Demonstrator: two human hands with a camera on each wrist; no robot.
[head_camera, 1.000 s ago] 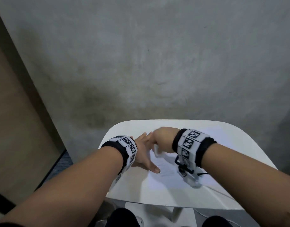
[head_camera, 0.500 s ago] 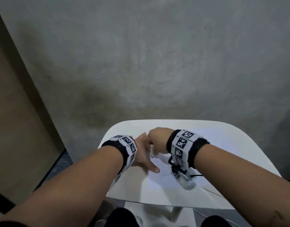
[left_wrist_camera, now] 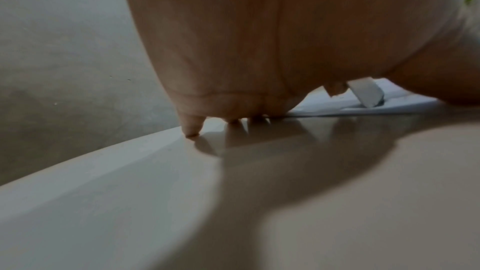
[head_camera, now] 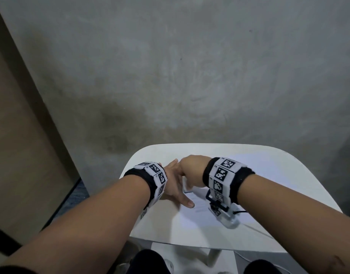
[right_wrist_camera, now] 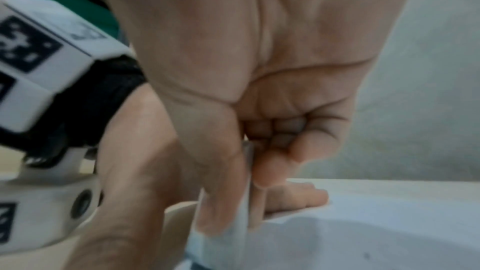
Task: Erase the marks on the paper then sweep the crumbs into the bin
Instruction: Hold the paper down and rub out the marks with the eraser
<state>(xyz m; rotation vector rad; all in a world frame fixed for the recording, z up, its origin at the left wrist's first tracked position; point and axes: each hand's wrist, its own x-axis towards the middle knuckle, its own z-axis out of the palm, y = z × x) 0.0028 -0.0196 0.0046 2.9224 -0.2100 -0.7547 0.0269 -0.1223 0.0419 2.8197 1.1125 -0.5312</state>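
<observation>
Since a second ago, the right hand (head_camera: pixel 192 171) has slid a little to the left across the paper (head_camera: pixel 199 220) and sits closer to the left hand (head_camera: pixel 173 186); the left hand has stayed where it was.

Seen from above, a small white table (head_camera: pixel 288 175) with rounded corners stands before a grey wall (head_camera: pixel 190 76). A white sheet of paper lies flat on the table, nearest the person. Both forearms reach in from below, each wearing a black band (head_camera: pixel 225 175) with black-and-white square markers.

The left hand lies flat on the left part of the paper, fingers straight and slightly spread, thumb (head_camera: pixel 187 202) pointing toward the person. From the left wrist camera, its fingertips (left_wrist_camera: pixel 192 128) touch the surface.

The right hand is just beside the left, touching or nearly touching it, wrist bent downward. Its thumb and forefinger pinch a white eraser (right_wrist_camera: pixel 245 202); the other fingers are curled into the palm. The eraser stands tilted, its lower end on the paper, just to the right of the left hand's fingers. The left wrist camera shows the same eraser (left_wrist_camera: pixel 366 93) leaning on the sheet.

Marks on the paper are too faint to tell. Crumbs cannot be made out.
</observation>
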